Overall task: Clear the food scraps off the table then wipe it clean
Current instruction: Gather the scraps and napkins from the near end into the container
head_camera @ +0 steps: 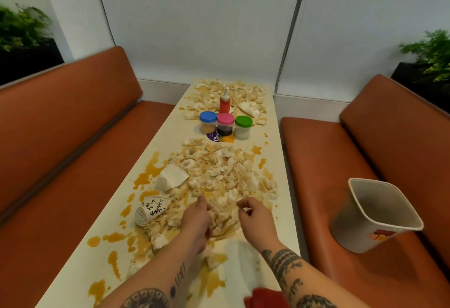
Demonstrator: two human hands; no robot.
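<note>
Food scraps (219, 173), pale, flaky and crumpled, lie heaped down the middle of the long cream tabletop (80, 259), with a 2nd heap at the far end. Clearing is only beginning. The left hand (197, 222) stands on edge in the near side of the heap, its fingers buried, so I cannot tell whether it grips. The right hand (253, 215) has its fingers curled and seems to pinch a small flake. Glossy orange sauce (148, 173) has pooled in blotches on the left, around 2 crushed paper cups (171, 177). The next move likely calls for gathering soggy handfuls and carrying them right to the empty, square-mouthed plastic bin (360, 234) on the orange bench (316, 161). A red cloth (265, 298) waits at the near edge.
</note>
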